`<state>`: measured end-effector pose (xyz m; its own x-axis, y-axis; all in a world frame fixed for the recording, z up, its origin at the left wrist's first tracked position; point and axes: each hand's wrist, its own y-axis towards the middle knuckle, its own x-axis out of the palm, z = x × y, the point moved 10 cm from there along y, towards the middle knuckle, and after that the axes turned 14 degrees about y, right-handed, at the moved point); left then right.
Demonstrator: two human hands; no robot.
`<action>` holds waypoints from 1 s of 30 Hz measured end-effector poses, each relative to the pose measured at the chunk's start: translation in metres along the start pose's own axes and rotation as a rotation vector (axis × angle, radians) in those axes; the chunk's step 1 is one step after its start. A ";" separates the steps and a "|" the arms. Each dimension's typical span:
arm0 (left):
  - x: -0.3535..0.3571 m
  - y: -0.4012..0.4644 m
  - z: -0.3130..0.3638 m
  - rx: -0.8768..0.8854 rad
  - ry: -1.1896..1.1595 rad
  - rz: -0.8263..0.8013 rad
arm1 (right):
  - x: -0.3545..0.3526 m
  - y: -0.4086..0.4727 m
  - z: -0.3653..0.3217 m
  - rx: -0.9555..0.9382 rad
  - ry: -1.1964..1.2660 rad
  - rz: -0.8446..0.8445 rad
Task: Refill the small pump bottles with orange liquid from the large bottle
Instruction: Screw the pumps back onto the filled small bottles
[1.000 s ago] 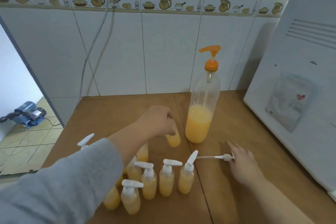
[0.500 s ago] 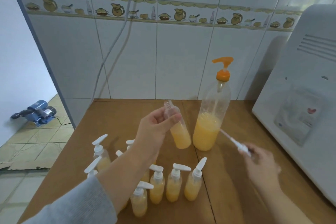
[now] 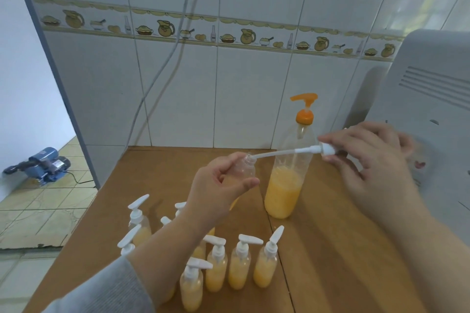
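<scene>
Left hand (image 3: 218, 185) gripping a tilted small bottle (image 3: 245, 171) above the counter (image 3: 330, 249), right hand (image 3: 368, 160) pinching a white pump head (image 3: 326, 148), its tube tip touching the bottle's mouth.

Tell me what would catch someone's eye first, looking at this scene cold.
Mid-frame, the left hand holds a small bottle tilted above the wooden table, while the right hand feeds a white pump by its long tube toward the neck. Just behind stands the large bottle, about half full of orange liquid under an orange pump top. In the foreground clusters a group of filled small pump bottles.
</scene>
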<state>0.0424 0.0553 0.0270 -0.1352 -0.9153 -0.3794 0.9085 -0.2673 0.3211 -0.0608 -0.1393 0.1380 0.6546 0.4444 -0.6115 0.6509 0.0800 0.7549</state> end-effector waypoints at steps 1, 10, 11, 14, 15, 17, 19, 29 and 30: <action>-0.001 0.000 0.001 0.021 0.052 -0.003 | 0.000 0.002 -0.002 -0.016 -0.020 -0.009; 0.005 0.000 0.039 0.243 0.268 0.054 | 0.074 0.031 -0.051 0.064 -0.144 -0.504; 0.005 -0.001 0.040 0.235 0.242 0.074 | 0.081 0.032 -0.047 0.170 -0.114 -0.529; 0.007 -0.004 0.038 0.210 0.187 0.069 | 0.087 0.032 -0.025 0.484 0.083 -0.589; 0.008 -0.005 0.035 0.193 0.186 0.057 | 0.089 0.029 -0.019 0.582 0.199 -0.634; 0.008 -0.005 0.028 0.134 0.161 0.040 | 0.088 0.022 -0.008 0.772 0.583 -0.605; 0.006 -0.005 0.024 0.092 0.114 0.040 | 0.086 0.020 -0.005 0.845 1.020 -0.489; 0.011 -0.006 0.040 0.158 0.090 0.018 | 0.097 -0.001 0.002 0.785 0.956 -0.167; 0.011 -0.006 0.039 0.150 0.084 0.019 | 0.097 -0.001 0.002 0.782 0.986 -0.176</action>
<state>0.0201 0.0348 0.0546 -0.0791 -0.8941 -0.4409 0.8406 -0.2976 0.4526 0.0026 -0.0979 0.0774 0.1928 0.9812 0.0001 0.9722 -0.1911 0.1354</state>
